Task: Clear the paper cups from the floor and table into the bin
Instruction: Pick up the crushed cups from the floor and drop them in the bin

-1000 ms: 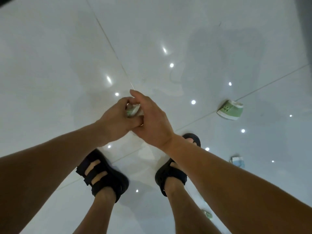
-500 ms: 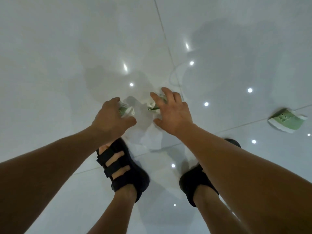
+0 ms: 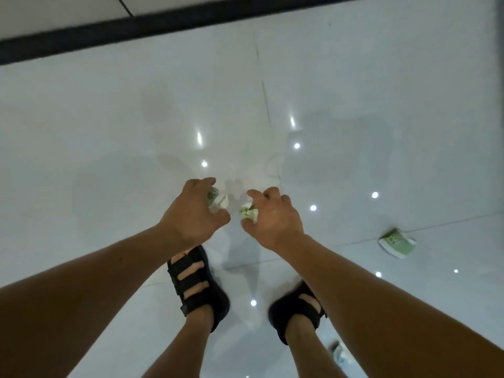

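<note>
Holding one crumpled cup (image 3: 218,199) in the curled fingers of the left hand (image 3: 191,214) and a second crumpled cup (image 3: 248,212) pinched in the right hand (image 3: 275,216) (grip seems shallow, though blur hides it); hazard: either slipping out, or the floor cup (image 3: 396,242) being overlooked, bin unseen.

I'm seeing left hand (image 3: 195,211) and right hand (image 3: 272,216) hovering side by side above floor (image 3: 109,132), narrow gap between them. Left hand gripping first cup (image 3: 218,199), right hand gripping second cup (image 3: 248,212); cups near, not touching. Left sandal (image 3: 199,285) standing below left hand, right sandal (image 3: 297,309) nearer me, under right forearm. Third cup (image 3: 396,242) lying on its side on floor, well right of hands. Fourth cup (image 3: 339,356) showing at bottom, partly hidden beside right leg. Baseboard strip (image 3: 191,23) running across far edge.
</note>
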`<act>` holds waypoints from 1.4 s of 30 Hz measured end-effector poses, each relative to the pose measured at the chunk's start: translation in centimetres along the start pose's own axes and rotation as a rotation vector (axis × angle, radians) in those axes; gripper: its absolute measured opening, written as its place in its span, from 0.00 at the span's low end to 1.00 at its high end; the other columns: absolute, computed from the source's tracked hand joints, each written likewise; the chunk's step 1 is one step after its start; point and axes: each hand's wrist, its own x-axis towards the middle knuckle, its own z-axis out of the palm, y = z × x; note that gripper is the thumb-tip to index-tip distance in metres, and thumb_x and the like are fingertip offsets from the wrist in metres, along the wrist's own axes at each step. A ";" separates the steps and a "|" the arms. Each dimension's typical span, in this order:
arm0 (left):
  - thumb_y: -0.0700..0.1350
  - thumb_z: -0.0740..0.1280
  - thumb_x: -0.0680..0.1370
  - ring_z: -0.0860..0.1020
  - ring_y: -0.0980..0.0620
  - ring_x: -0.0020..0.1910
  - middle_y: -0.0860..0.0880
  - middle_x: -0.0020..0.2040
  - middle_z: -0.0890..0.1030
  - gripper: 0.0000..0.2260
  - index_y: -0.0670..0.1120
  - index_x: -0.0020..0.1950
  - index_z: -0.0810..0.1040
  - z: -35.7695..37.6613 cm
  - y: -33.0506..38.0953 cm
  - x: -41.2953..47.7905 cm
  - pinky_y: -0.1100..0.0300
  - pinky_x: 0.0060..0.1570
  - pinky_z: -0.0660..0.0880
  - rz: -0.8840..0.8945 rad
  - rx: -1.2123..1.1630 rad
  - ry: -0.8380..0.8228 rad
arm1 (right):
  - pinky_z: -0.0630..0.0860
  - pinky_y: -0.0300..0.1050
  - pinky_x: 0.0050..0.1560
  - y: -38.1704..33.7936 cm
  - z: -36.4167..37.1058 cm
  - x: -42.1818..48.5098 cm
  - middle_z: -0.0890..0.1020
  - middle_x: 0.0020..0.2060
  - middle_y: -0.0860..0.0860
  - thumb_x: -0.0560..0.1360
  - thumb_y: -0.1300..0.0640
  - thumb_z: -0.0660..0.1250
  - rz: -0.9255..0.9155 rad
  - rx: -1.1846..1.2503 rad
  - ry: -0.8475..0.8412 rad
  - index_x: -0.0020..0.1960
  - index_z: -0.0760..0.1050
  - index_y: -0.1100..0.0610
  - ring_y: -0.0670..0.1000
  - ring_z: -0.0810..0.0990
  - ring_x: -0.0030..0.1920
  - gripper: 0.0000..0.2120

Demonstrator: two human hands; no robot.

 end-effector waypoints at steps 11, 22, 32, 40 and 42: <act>0.53 0.69 0.75 0.68 0.52 0.67 0.50 0.72 0.64 0.33 0.50 0.76 0.59 -19.5 11.9 -16.6 0.65 0.60 0.62 0.094 -0.111 0.099 | 0.74 0.48 0.57 -14.1 -23.9 -14.7 0.68 0.64 0.51 0.75 0.40 0.63 -0.052 -0.052 0.147 0.75 0.59 0.46 0.54 0.69 0.61 0.31; 0.50 0.70 0.73 0.70 0.52 0.65 0.50 0.71 0.65 0.33 0.49 0.76 0.61 -32.0 16.5 -38.5 0.64 0.62 0.67 0.073 -0.259 0.354 | 0.72 0.45 0.58 -25.6 -39.2 -30.5 0.67 0.66 0.47 0.74 0.40 0.64 -0.217 -0.051 0.193 0.74 0.60 0.42 0.52 0.67 0.64 0.31; 0.52 0.69 0.72 0.71 0.53 0.65 0.50 0.70 0.67 0.34 0.49 0.76 0.61 -32.8 15.4 -53.4 0.64 0.61 0.68 -0.019 -0.414 0.661 | 0.71 0.47 0.60 -34.6 -43.7 -40.1 0.68 0.65 0.49 0.73 0.40 0.65 -0.564 -0.276 0.248 0.74 0.62 0.44 0.54 0.68 0.65 0.31; 0.52 0.69 0.72 0.72 0.50 0.64 0.49 0.70 0.67 0.34 0.48 0.75 0.62 -32.4 7.7 -62.9 0.63 0.56 0.68 -0.170 -0.515 0.895 | 0.70 0.48 0.61 -44.3 -39.5 -45.7 0.68 0.65 0.49 0.73 0.41 0.65 -0.816 -0.429 0.227 0.73 0.62 0.44 0.55 0.67 0.65 0.30; 0.52 0.69 0.72 0.71 0.49 0.64 0.48 0.70 0.67 0.33 0.48 0.75 0.62 -32.0 5.1 -64.7 0.63 0.57 0.68 -0.203 -0.538 0.926 | 0.70 0.49 0.60 -46.6 -37.6 -47.0 0.68 0.64 0.49 0.72 0.41 0.65 -0.854 -0.482 0.220 0.72 0.62 0.44 0.55 0.67 0.64 0.30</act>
